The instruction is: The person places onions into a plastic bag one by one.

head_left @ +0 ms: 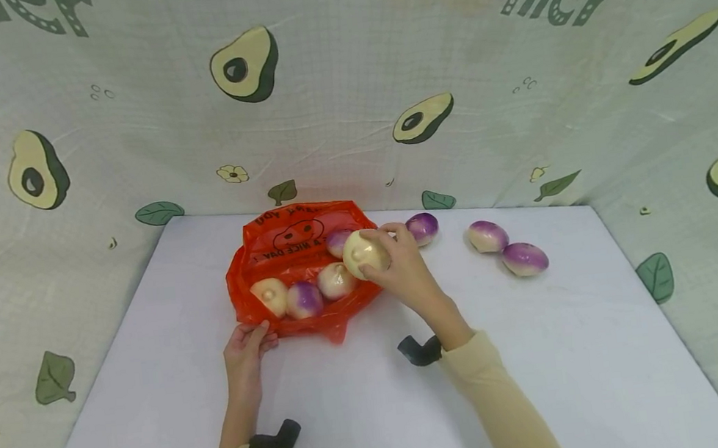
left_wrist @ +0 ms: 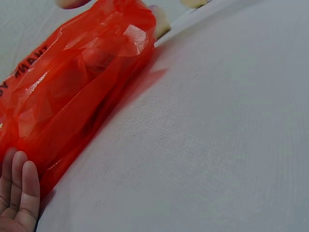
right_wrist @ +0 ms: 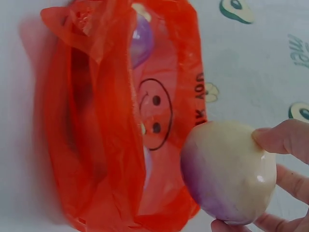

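Observation:
A red plastic bag [head_left: 304, 326] with a printed smiling face lies open on the table, with several purple-and-white turnips [head_left: 304, 300] inside. At its near left edge my left hand [head_left: 247, 347] pinches the rim between thumb and fingers; the left wrist view shows only some fingertips [left_wrist: 30, 181] against the red plastic. Over the bag's right side, my right hand [head_left: 407, 266] grips a turnip [head_left: 362, 254], pale on top. In the right wrist view this held turnip [right_wrist: 227, 174] shows a purple flank beside the bag's opening [right_wrist: 140, 121].
Three more turnips lie on the white table [head_left: 612, 343] right of the bag: one turnip [head_left: 422, 229] just beyond my right hand, and a pair [head_left: 525, 259] farther right. A cloth [head_left: 328, 72] printed with avocados rises behind the table and along its sides.

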`<state>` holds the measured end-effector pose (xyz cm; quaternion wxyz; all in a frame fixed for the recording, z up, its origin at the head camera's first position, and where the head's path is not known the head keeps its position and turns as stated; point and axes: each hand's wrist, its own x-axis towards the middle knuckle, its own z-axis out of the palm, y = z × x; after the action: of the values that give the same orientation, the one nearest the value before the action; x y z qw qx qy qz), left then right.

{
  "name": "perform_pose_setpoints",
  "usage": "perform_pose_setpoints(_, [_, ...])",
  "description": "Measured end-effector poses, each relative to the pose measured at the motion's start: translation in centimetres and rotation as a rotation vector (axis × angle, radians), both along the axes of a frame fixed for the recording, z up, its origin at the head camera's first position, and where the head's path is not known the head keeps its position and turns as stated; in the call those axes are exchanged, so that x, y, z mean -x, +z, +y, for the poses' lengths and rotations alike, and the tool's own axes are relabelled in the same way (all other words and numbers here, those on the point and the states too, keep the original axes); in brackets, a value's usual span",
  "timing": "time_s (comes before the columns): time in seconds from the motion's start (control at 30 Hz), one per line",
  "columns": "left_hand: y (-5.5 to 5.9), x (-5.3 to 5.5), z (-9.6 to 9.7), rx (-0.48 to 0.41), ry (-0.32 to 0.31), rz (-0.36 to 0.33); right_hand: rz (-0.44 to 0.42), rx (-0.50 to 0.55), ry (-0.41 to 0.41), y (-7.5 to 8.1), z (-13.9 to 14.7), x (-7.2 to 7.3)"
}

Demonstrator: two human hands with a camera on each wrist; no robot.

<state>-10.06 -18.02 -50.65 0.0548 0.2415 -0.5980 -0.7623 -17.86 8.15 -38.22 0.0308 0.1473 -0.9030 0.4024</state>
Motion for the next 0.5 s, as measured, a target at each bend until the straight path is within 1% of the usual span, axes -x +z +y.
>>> perform_pose_setpoints(0.1, [0.0, 0.0, 0.0, 0.009, -0.006, -0.017, 0.034, -0.056, 0.011, -0.3, -0.5, 0.3])
perform_pose_setpoints(0.23, [0.0, 0.0, 0.0, 0.024, -0.016, -0.032, 0.132, -0.119, 0.029, -0.8, -0.9, 0.7])
perform_pose_setpoints(0.37, [0.0, 0.0, 0.0, 0.02, -0.013, -0.03, 0.229, -0.2, 0.045, -1.5, -1.1, 1.0])
perform_pose_setpoints(0.5, [0.0, 0.0, 0.0, 0.014, -0.01, -0.023, 0.295, -0.275, 0.053, -2.1, -1.2, 1.2])
